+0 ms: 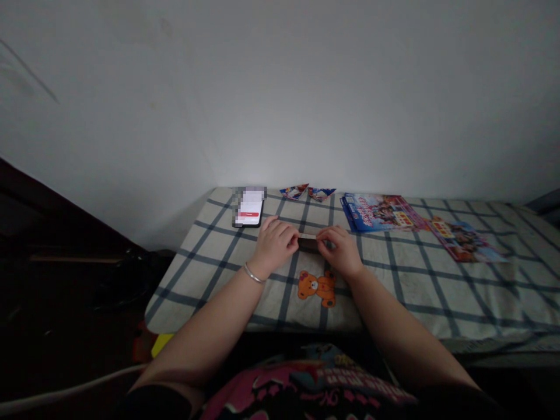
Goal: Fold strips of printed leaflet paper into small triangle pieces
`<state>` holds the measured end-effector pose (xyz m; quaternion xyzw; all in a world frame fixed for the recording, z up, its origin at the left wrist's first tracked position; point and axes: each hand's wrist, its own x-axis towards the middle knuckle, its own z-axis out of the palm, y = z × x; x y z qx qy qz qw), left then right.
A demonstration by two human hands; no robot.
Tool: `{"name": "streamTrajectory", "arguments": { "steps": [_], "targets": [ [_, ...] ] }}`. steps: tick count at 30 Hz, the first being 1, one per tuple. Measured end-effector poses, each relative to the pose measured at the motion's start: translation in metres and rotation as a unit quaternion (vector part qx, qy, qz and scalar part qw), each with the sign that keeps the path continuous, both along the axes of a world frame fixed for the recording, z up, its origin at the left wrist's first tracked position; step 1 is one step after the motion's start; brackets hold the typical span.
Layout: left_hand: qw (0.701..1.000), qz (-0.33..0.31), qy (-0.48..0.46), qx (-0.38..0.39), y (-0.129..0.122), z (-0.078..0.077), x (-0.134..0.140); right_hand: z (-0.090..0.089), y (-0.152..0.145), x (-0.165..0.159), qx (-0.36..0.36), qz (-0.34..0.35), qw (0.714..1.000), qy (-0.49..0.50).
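Observation:
Both of my hands are closed around the ends of a thin flat strip (308, 237) that looks like folded paper, seen nearly edge-on with a pale upper edge. My left hand (276, 242), with a silver bangle at the wrist, pinches its left end. At the right end, the thumb and fingers of my right hand (339, 248) press together. The strip is just above the checked cloth (280, 297); whether it touches is unclear. Behind my hands lie two colourful folded paper shapes (294, 191), side by side near the wall.
A lit phone (250, 207) lies left of the paper shapes. To the right is a stack of printed leaflets (378, 212), with another leaflet (466, 238) beyond it. An orange bear picture (317, 287) is on the cloth. The wall (328, 105) borders the table's back.

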<state>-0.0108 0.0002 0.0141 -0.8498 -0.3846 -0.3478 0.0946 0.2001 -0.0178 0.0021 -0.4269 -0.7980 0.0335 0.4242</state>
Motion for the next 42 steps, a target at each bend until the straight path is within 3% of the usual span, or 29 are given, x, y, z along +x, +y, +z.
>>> {"name": "streamTrajectory", "arguments": {
  "steps": [17, 27, 38, 42],
  "targets": [
    [0.999, -0.006, -0.04, -0.015, 0.007, -0.001, -0.011, 0.001, 0.001, 0.011, 0.021, -0.052, 0.998, 0.037],
    [0.985, -0.01, -0.142, -0.098, 0.009, -0.012, -0.015, 0.001, 0.005, 0.019, 0.056, -0.084, 0.994, 0.035],
    [0.974, -0.084, -0.139, -0.159, 0.009, -0.013, -0.013, -0.006, 0.005, 0.013, 0.002, -0.029, 0.998, 0.064],
    [0.975, -0.086, -0.137, -0.152, 0.009, -0.013, -0.013, -0.007, 0.004, 0.013, 0.025, -0.033, 0.999, 0.027]
  ]
}}
